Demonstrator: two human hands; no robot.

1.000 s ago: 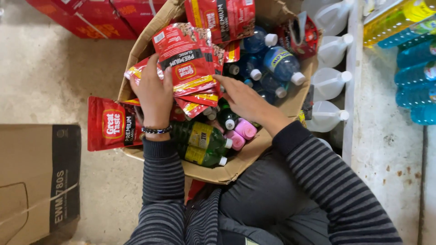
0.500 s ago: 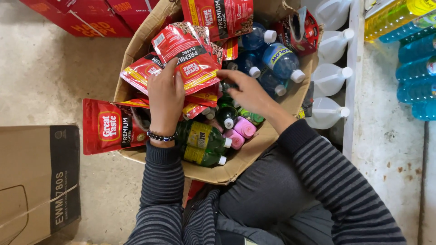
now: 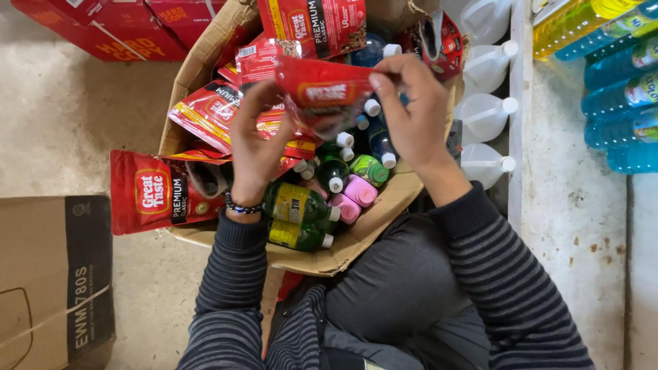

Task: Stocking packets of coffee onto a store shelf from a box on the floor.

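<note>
You hold a red pouch (image 3: 322, 96) in both hands, lifted above the open cardboard box (image 3: 343, 250) near its far edge. Your left hand (image 3: 257, 147) pinches the pouch's left end between thumb and fingers; your right hand (image 3: 411, 113) grips its right end, fingers curled closed on it.

Judging by this, the sorting looks partly done: one pouch is out and in hand, while the box remains crowded. More red pouches (image 3: 205, 116) are stacked along its left side, and one large red pouch (image 3: 164, 192) hangs over the left edge. Green bottles (image 3: 298, 216) lie at the near edge, pink bottles (image 3: 356, 195) just beside them, and dark bottles with white caps (image 3: 373, 140) fill the middle.

Outside the box, white jugs (image 3: 483, 113) stand along its right side, and blue and yellow bottles (image 3: 610, 75) line a shelf further right. Another cardboard box (image 3: 48, 274) sits on the floor at the lower left.
</note>
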